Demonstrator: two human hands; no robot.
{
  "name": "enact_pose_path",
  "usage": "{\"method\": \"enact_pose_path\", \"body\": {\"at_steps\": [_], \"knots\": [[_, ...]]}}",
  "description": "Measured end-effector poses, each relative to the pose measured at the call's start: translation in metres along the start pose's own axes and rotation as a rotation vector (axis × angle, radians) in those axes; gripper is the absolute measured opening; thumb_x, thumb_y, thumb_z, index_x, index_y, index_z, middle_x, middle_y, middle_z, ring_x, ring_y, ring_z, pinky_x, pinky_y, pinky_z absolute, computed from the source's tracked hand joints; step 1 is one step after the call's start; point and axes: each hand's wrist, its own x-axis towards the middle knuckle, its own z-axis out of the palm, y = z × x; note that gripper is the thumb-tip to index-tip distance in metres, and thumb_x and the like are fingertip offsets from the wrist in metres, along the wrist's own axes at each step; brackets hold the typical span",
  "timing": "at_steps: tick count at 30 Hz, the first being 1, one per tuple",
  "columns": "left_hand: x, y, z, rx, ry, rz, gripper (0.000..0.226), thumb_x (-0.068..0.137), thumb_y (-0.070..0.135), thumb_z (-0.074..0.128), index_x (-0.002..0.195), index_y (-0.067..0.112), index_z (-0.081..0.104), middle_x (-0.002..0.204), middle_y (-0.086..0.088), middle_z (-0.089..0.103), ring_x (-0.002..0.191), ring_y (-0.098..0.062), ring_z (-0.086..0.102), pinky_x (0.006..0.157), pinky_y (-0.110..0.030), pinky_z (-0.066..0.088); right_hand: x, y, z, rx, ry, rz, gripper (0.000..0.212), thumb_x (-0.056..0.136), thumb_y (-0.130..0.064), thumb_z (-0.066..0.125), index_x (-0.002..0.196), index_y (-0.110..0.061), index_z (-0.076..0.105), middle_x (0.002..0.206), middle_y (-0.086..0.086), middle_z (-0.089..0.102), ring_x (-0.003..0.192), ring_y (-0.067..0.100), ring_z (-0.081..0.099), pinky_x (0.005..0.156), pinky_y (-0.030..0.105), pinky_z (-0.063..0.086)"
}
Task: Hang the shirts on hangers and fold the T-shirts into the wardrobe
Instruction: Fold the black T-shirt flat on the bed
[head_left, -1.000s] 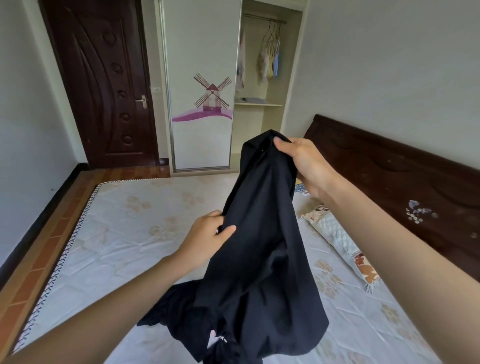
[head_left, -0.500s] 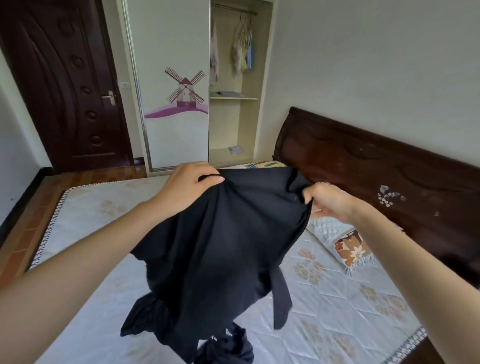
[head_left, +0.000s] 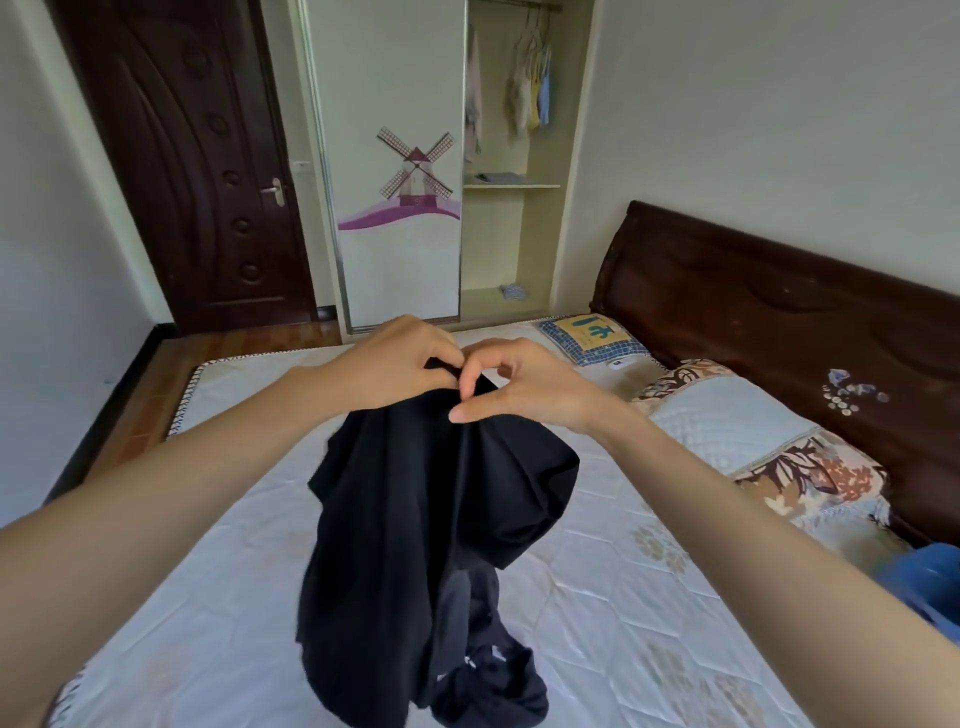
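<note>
Head view, garment: a black T-shirt (head_left: 441, 499) is hanging in the air over the bed (head_left: 234, 519), its long axis running straight down from the hands, with its lower end bunching on the mattress nearest the person.
Grip point: both hands are meeting at the top edge of the cloth, almost touching each other, so the whole garment is dangling from one gathered spot.
Left hand (head_left: 400, 364): it is pinching the top edge with curled fingers, on the left of the gather.
Right hand (head_left: 524, 387): it is pinching the same edge between thumb and forefinger, the other fingers curving loosely.
Nearer hand: neither is clearly closer; the cloth is lying directly below both.
Likely next need: the hands will probably have to part sideways along the edge to spread the cloth flat for folding.
Wardrobe (head_left: 514, 171): it is standing open well beyond the bed, straight ahead, with hung clothes (head_left: 532, 88) and a shelf (head_left: 511, 184).
</note>
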Motion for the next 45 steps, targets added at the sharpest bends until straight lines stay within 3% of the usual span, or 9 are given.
{"method": "enact_pose_path", "body": {"at_steps": [3,8,15,18,23,31,37,43,45], "knots": [[-0.018,-0.017,0.0,-0.031,0.077,-0.027,0.014,0.087,0.025,0.071,0.099,0.027,0.078,0.075,0.007,0.067,0.072,-0.014,0.059,0.068,-0.027,0.044,0.015,0.007,0.019,0.06,0.12,0.004,0.036,0.069,-0.01,0.088,0.08,-0.02,0.055,0.101,-0.001,0.069,0.105,0.018,0.066,0.103,0.037,0.048],[-0.037,-0.043,0.004,-0.068,0.124,-0.099,0.012,0.087,0.025,0.071,0.096,0.022,0.079,0.076,0.017,0.065,0.075,-0.007,0.06,0.071,-0.026,0.047,0.033,0.022,0.047,-0.075,0.094,-0.006,0.023,0.072,-0.027,0.086,0.082,-0.021,0.066,0.09,-0.009,0.07,0.09,0.012,0.066,0.088,0.032,0.052],[-0.046,-0.057,0.012,-0.156,0.123,-0.13,0.012,0.089,0.02,0.068,0.096,0.019,0.078,0.089,0.014,0.07,0.086,0.0,0.062,0.079,-0.014,0.047,0.038,0.043,0.071,-0.239,-0.044,0.199,0.049,0.084,-0.035,0.076,0.049,-0.02,0.046,0.04,-0.014,0.041,0.044,0.003,0.041,0.049,0.018,0.027],[-0.048,-0.061,0.016,-0.164,0.041,-0.17,0.013,0.091,0.025,0.066,0.094,0.019,0.077,0.088,0.01,0.072,0.084,-0.002,0.063,0.079,-0.021,0.049,0.037,0.043,0.059,-0.351,-0.067,0.203,0.048,0.084,-0.036,0.076,0.049,-0.013,0.051,0.045,-0.005,0.039,0.046,0.007,0.038,0.05,0.02,0.025],[-0.042,-0.062,0.021,-0.221,-0.035,-0.19,0.02,0.093,0.032,0.062,0.08,0.023,0.074,0.074,0.007,0.07,0.07,-0.008,0.063,0.066,-0.022,0.049,0.034,0.044,0.033,-0.186,-0.158,0.229,0.029,0.073,-0.034,0.082,0.081,-0.007,0.078,0.082,0.02,0.072,0.079,0.035,0.067,0.07,0.032,0.046],[-0.001,-0.043,0.028,-0.293,0.02,-0.218,0.021,0.089,0.037,0.063,0.077,0.024,0.072,0.07,0.008,0.068,0.064,-0.004,0.061,0.061,-0.022,0.047,0.035,0.064,-0.003,0.098,-0.22,0.234,0.008,0.085,-0.002,0.07,0.079,0.001,0.074,0.072,0.007,0.071,0.066,0.017,0.066,0.063,0.025,0.05],[0.042,-0.028,0.065,-0.431,-0.045,-0.425,0.067,0.053,0.061,0.082,0.086,0.003,0.075,0.085,-0.014,0.074,0.08,-0.026,0.072,0.077,-0.045,0.057,0.04,0.092,-0.097,0.02,-0.185,0.154,0.026,0.086,-0.009,0.072,0.091,0.016,0.069,0.09,0.034,0.068,0.072,0.026,0.062,0.069,0.032,0.048],[0.08,-0.018,0.147,-0.472,0.079,-0.583,0.086,0.049,0.071,0.082,0.08,-0.008,0.07,0.084,-0.026,0.07,0.081,-0.038,0.07,0.076,-0.048,0.056,0.031,0.128,-0.188,-0.06,-0.196,0.119,0.03,0.087,-0.021,0.074,0.085,0.009,0.072,0.069,0.009,0.064,0.058,0.009,0.057,0.056,0.018,0.045],[0.096,-0.013,0.169,-0.47,0.163,-0.594,0.07,0.056,0.064,0.081,0.082,-0.001,0.075,0.084,-0.024,0.071,0.082,-0.038,0.07,0.077,-0.046,0.056,0.026,0.146,-0.209,-0.168,-0.265,0.133,0.038,0.087,-0.026,0.075,0.07,0.008,0.068,0.056,0.002,0.054,0.047,0.005,0.048,0.05,0.015,0.036]]}}
